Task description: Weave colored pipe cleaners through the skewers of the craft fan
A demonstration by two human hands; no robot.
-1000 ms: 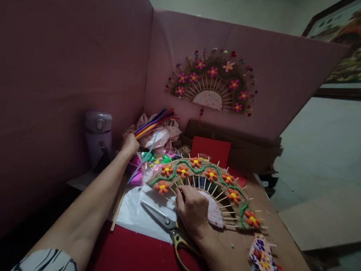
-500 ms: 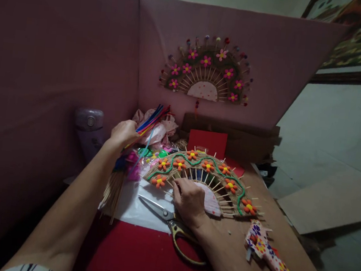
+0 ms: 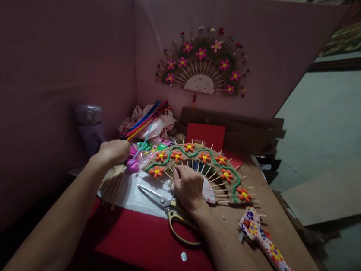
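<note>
A half-round woven fan (image 3: pixel 209 151) with orange flowers, a wavy green strip and radiating sticks lies on the table. My right hand (image 3: pixel 189 188) rests at its inner left side, over the white spotted centre, thumb and fingers pinched together; whatever is between them is hidden. At left, my left hand (image 3: pixel 115 151) is beside a bunch of coloured pipe cleaners (image 3: pixel 146 120) and above a bundle of thin sticks (image 3: pixel 112 180). Its fingers are mostly hidden. Open-bladed scissors (image 3: pixel 163 201) lie just left of my right wrist, their handles partly behind it.
A floral-covered glue gun (image 3: pixel 264 240) lies at right on brown cardboard (image 3: pixel 297 257). A purple bottle (image 3: pixel 87 127) stands at left. A red card (image 3: pixel 205 133) is behind the fan. Another flowered fan (image 3: pixel 203 62) hangs on the pink panel. A small shiny disc (image 3: pixel 183 256) lies in front.
My left hand has moved down and slightly left, from the pipe cleaners toward the sticks. My right hand stays at the fan's inner left side. The whole view has shifted a little.
</note>
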